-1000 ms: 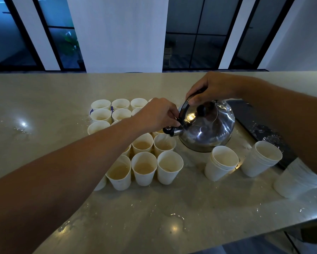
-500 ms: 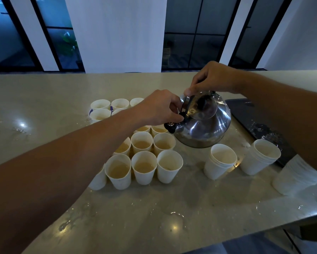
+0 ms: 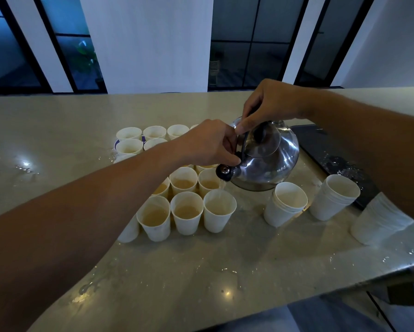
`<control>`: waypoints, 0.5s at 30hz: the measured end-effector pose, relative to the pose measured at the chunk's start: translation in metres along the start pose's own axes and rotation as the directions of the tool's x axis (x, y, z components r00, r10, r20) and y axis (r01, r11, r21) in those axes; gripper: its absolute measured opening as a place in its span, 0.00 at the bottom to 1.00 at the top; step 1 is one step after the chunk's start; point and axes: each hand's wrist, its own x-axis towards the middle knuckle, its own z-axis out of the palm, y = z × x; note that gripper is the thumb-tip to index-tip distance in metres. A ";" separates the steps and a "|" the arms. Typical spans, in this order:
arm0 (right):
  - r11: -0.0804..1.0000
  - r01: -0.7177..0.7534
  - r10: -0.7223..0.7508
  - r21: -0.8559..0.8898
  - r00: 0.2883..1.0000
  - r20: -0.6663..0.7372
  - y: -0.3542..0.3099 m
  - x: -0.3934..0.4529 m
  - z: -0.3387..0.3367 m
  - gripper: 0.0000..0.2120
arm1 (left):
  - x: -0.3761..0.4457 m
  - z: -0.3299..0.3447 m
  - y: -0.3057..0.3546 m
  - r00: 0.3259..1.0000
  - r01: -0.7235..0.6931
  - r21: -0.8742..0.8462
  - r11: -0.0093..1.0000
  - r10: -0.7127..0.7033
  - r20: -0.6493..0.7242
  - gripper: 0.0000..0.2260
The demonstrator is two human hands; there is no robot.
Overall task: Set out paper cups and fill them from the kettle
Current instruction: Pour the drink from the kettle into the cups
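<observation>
A shiny steel kettle (image 3: 270, 161) hangs tilted above the counter, its black spout cap (image 3: 223, 172) lifted. My right hand (image 3: 270, 104) grips the black handle from above. My left hand (image 3: 210, 146) pinches the lever beside the spout. A thin stream falls from the spout into the near right paper cup (image 3: 219, 213) of a block of several white cups. The cups beside it (image 3: 186, 212) hold pale brown liquid. My left forearm hides part of the block.
Stacks of spare cups stand at the right (image 3: 285, 203), (image 3: 334, 196), with a lying stack (image 3: 380, 220) near the counter's right edge. A dark wet tray (image 3: 330, 159) lies behind them. Water spots dot the beige counter (image 3: 189, 271).
The kettle has been lifted and tilted further toward the cups, and liquid now runs from the spout into the near right cup. Both hands rose with it.
</observation>
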 end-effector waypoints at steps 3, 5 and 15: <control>1.000 -0.005 0.006 -0.029 1.000 0.015 -0.002 0.000 0.001 0.21 | 0.000 0.000 0.001 1.000 -0.009 0.004 1.000 0.009 0.000 0.07; 0.999 -0.004 0.005 -0.041 1.000 0.026 -0.003 0.000 0.000 0.22 | 0.000 0.000 0.001 1.000 -0.014 0.011 1.000 0.014 -0.003 0.07; 0.999 -0.009 0.012 -0.054 0.999 0.050 -0.011 0.002 -0.003 0.24 | 0.002 0.002 -0.004 0.999 -0.025 0.015 1.000 0.025 -0.031 0.10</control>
